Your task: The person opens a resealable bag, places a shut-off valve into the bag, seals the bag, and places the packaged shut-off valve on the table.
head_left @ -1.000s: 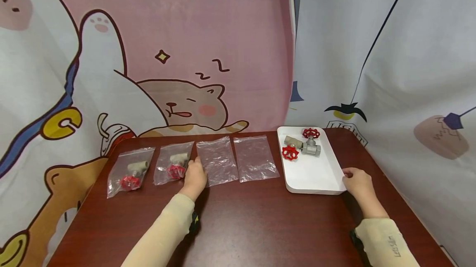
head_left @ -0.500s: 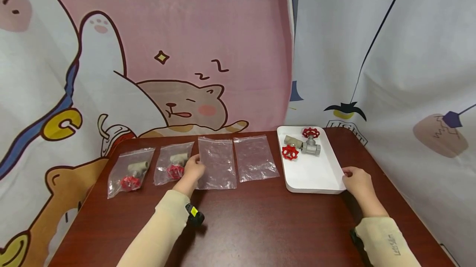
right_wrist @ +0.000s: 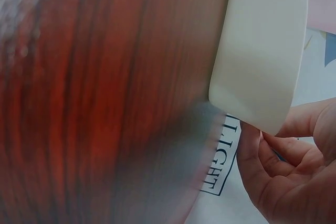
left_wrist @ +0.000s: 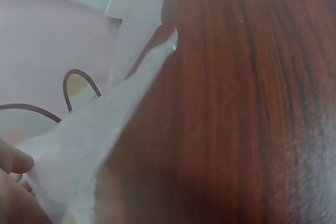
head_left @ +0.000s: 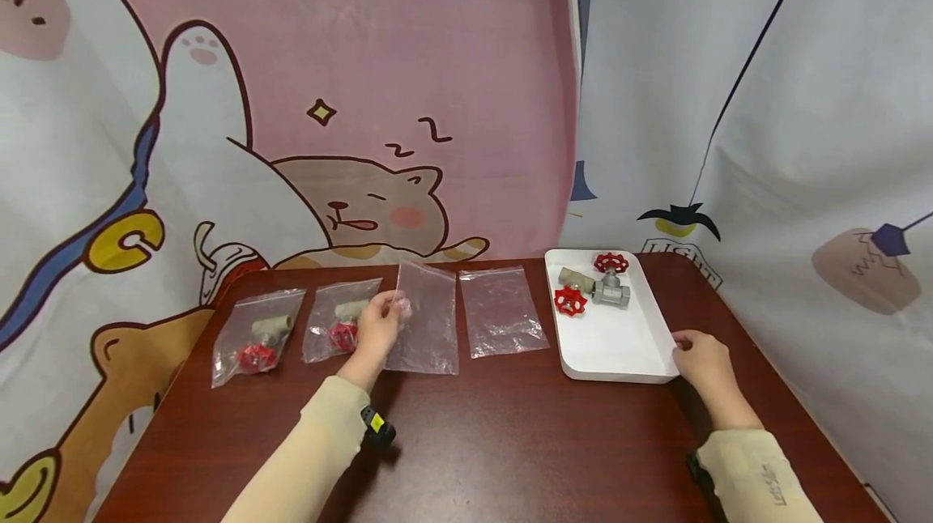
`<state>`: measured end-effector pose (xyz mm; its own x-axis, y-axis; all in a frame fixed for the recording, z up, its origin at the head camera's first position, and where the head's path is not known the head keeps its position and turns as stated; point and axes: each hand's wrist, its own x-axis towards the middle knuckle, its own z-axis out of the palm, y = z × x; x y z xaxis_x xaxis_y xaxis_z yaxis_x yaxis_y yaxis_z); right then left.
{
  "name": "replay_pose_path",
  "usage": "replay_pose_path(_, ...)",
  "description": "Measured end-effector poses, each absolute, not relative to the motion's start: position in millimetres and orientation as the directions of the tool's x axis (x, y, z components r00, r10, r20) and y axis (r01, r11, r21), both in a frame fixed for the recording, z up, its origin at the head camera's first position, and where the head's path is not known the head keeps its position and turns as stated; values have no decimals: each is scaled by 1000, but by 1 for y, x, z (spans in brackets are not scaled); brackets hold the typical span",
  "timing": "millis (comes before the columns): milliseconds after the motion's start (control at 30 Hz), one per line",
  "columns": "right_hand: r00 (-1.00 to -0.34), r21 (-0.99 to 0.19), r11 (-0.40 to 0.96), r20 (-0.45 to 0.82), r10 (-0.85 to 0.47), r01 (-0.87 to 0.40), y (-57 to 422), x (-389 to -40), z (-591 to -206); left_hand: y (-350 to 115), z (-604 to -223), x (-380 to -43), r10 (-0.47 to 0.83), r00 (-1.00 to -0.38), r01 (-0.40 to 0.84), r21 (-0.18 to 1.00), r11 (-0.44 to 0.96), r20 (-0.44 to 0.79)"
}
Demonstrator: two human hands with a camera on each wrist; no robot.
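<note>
Head view: looks about half done, with two bagged valves [head_left: 257,358] at left on the bench [head_left: 503,442] and, presumably left to do, two loose valves [head_left: 611,293] in the white tray [head_left: 619,345]. Pinching the partly lifted third bag [head_left: 435,337] in the left grip [head_left: 376,333], near the flat fourth bag [head_left: 503,312]; holding the tray's near-right edge in the right grip [head_left: 704,363]. Left wrist view: cropped to fingertips [left_wrist: 21,162] on the bag; perhaps parted at its mouth, too blurred to tell. Right wrist view: pinching the tray's corner plainly, but showing nothing inside.
</note>
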<state>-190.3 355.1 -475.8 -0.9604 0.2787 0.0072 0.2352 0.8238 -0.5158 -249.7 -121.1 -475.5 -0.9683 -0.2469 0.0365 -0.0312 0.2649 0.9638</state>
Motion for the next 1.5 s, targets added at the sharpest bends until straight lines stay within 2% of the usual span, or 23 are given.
replay_pose_path(200, -962, -513, 829, 20, 274, 225, 354, -191, -476, -126, -462, -243, -167, -974, 117, 970, 212, 154)
replay_pose_path(467, -961, -509, 831, 24, 275, 225, 354, -191, -475, -136, -438, -227, -109, -962, 233, 962, 140, 249)
replay_pose_path(600, -963, -499, 835, 1, 269, 233, 353, -189, -473, -139, -416, -210, -28, -954, 291, 942, 165, 299)
replay_pose_path(700, -959, -447, 864, 46, 281, 231, 345, -187, -467, -139, -400, -199, 22, -944, 327, 919, 222, 330)
replay_pose_path(800, -948, -386, 900, 151, 278, 203, 328, -188, -456, -139, -396, -194, 57, -931, 363, 895, 259, 361)
replay_pose_path(933, -935, -358, 930, 291, 200, 88, 299, -192, -443, -140, -391, -189, 97, -920, 391, 874, 288, 379)
replay_pose_path(1167, -877, -380, 899, 480, -9, -218, 246, -195, -443, -141, -389, -184, 167, -897, 442, 842, 309, 410)
replay_pose_path(1367, -842, -505, 741, 517, -151, -443, 208, -193, -439, -139, -384, -177, 214, -896, 440, 835, 329, 388)
replay_pose_path(1500, -834, -608, 586, 492, -251, -535, 184, -195, -438, -138, -385, -175, 230, -895, 441, 829, 344, 381)
